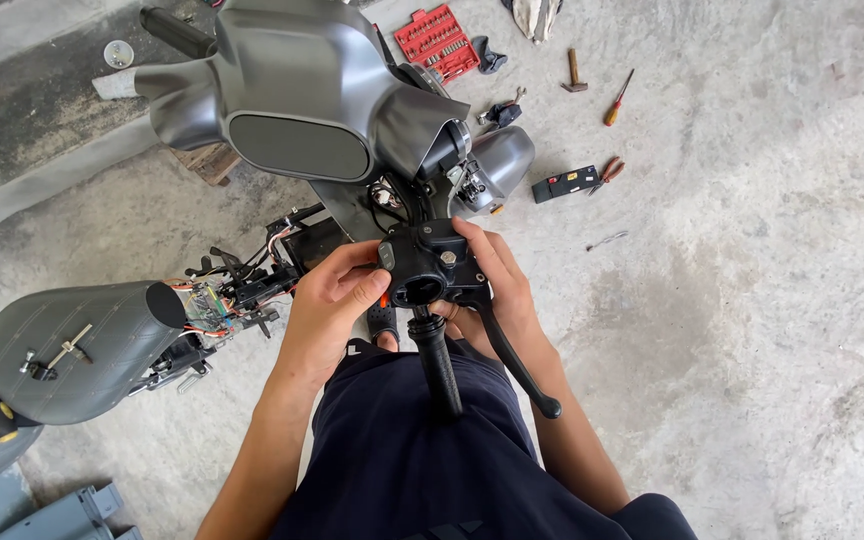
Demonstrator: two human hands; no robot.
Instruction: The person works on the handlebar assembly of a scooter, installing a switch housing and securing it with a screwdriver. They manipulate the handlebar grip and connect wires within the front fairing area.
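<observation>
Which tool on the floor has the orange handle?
The screwdriver, lying slanted beside the hammer. The hammer's handle is brown wood, and the pliers below have red grips.

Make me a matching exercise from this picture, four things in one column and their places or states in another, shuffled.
1. switch housing
2. red socket set
3. hammer
4. brake lever

A. lying by an orange-handled screwdriver
B. gripped by left hand and right hand
C. open on the floor
D. sticking out below the right hand

Pairs: 1-B, 2-C, 3-A, 4-D
</observation>
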